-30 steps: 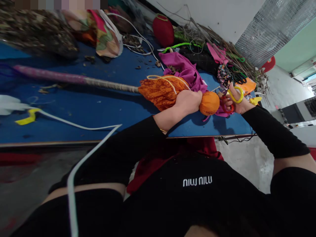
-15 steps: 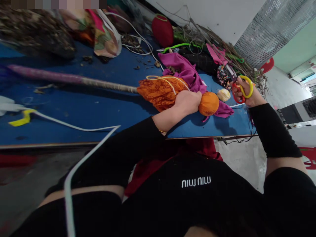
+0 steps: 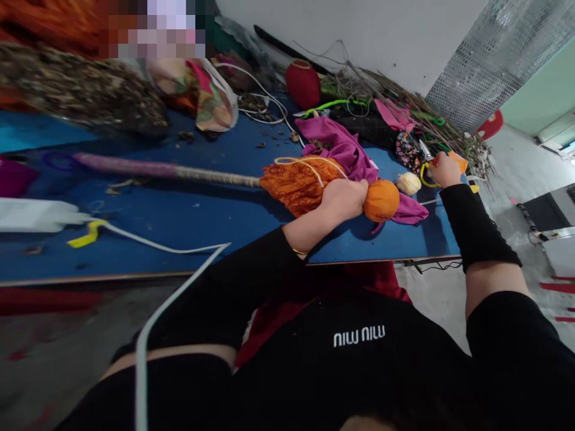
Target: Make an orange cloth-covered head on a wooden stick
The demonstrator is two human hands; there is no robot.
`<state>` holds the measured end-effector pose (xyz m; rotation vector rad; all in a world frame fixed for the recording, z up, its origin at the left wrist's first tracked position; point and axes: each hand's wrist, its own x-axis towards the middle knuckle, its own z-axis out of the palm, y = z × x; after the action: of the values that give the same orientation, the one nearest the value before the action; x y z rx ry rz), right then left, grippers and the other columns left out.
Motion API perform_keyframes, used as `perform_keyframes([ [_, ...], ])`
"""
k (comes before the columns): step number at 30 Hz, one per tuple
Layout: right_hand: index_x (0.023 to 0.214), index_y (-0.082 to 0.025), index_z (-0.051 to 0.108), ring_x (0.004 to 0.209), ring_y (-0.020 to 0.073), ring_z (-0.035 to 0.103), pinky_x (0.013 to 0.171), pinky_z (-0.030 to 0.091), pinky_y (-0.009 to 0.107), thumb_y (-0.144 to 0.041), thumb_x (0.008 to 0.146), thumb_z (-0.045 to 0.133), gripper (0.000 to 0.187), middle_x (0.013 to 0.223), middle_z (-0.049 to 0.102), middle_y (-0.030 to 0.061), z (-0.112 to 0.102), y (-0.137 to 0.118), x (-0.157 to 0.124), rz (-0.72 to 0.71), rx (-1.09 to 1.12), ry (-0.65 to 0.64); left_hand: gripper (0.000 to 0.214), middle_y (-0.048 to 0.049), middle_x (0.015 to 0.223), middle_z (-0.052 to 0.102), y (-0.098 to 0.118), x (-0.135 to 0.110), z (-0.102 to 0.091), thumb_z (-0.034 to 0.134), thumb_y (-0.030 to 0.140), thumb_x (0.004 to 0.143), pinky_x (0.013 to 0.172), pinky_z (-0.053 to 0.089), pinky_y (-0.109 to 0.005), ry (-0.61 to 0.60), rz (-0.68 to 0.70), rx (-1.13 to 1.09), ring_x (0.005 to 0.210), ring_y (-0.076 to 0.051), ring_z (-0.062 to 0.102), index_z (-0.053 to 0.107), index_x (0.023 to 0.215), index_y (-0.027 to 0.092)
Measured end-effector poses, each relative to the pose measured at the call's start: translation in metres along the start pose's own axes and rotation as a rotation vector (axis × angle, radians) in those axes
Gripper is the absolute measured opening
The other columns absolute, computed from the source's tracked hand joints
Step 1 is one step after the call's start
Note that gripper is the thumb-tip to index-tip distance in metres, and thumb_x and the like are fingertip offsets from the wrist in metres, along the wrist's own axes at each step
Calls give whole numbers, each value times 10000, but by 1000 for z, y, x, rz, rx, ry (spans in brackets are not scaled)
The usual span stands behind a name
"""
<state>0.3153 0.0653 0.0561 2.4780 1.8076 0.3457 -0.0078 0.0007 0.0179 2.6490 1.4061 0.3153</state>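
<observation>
Since the round-ended orange cloth bundle (image 3: 299, 182) over the blue table (image 3: 245, 221) looks soft and light, its neck, which your left hand (image 3: 344, 200) grips, suits holding; your right hand (image 3: 446, 169) touches red-and-yellow-handled scissors (image 3: 424, 150), grip unclear.

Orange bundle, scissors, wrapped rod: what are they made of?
Orange bundle: thin, matte fabric, going by its soft gathers and dark print.
Scissors: bright silvery blades, likely metal; smooth yellow handle, probably plastic.
Wrapped rod: pale banding suggests wound tape or cord; core hidden.
</observation>
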Motion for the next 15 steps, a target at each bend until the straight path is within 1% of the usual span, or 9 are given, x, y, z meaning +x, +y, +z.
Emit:
perform_keyframes([
  [2, 1244, -58, 668, 1113, 353, 685, 902, 481, 413, -225, 962, 456, 390, 1187, 725, 291, -7, -5, -5, -45, -60, -27, 319, -216, 888, 774, 0, 0, 2, 496, 178, 909, 696, 570, -421, 6, 7, -7, 903, -408, 791, 690, 1148, 94],
  [4, 1226, -45, 697, 1120, 376, 690, 890, 483, 433, -234, 957, 454, 409, 1193, 716, 320, -16, -9, -11, -77, -97, -47, 315, -213, 880, 774, -1, 1, 3, 506, 176, 906, 687, 572, -424, 8, 16, -18, 896, -409, 792, 692, 1147, 97],
  [6, 1207, -78, 734, 1130, 398, 692, 885, 490, 464, -299, 972, 455, 426, 1209, 713, 332, -26, -14, -17, -91, -108, -48, 314, -213, 883, 775, -1, 2, 4, 505, 169, 909, 690, 576, -435, 6, 18, -26, 902, -416, 792, 694, 1149, 97],
  [8, 1152, -140, 771, 1122, 398, 697, 869, 496, 463, -444, 998, 445, 472, 1188, 736, 301, -35, -20, -23, -113, -94, -81, 314, -212, 894, 777, -1, 2, 3, 499, 152, 914, 703, 583, -441, 5, 19, -33, 919, -415, 793, 693, 1154, 93],
  [10, 1100, -182, 782, 1090, 364, 712, 823, 497, 407, -596, 987, 446, 545, 1135, 770, 236, -42, -27, -29, -173, -65, -223, 307, -210, 916, 781, 0, 2, 2, 499, 143, 919, 712, 590, -439, -1, 23, -45, 932, -409, 794, 691, 1153, 89],
  [11, 1108, -189, 773, 1072, 342, 718, 791, 488, 369, -645, 962, 477, 563, 1123, 780, 204, -44, -32, -32, -216, -57, -307, 301, -208, 928, 783, 0, 2, 1, 500, 143, 923, 715, 593, -438, -2, 25, -53, 937, -406, 794, 690, 1150, 87],
  [13, 1172, -185, 736, 1043, 308, 725, 735, 453, 313, -648, 908, 569, 559, 1134, 784, 169, -47, -40, -36, -308, -75, -439, 289, -207, 943, 785, 0, 2, 0, 501, 144, 929, 722, 597, -441, -3, 28, -69, 940, -403, 793, 689, 1141, 85],
  [15, 1202, -174, 711, 1016, 287, 724, 707, 422, 293, -575, 878, 635, 521, 1146, 779, 162, -51, -47, -35, -394, -122, -476, 285, -207, 953, 786, 1, 2, -1, 498, 144, 936, 732, 600, -444, -11, 29, -84, 944, -399, 794, 686, 1142, 87],
])
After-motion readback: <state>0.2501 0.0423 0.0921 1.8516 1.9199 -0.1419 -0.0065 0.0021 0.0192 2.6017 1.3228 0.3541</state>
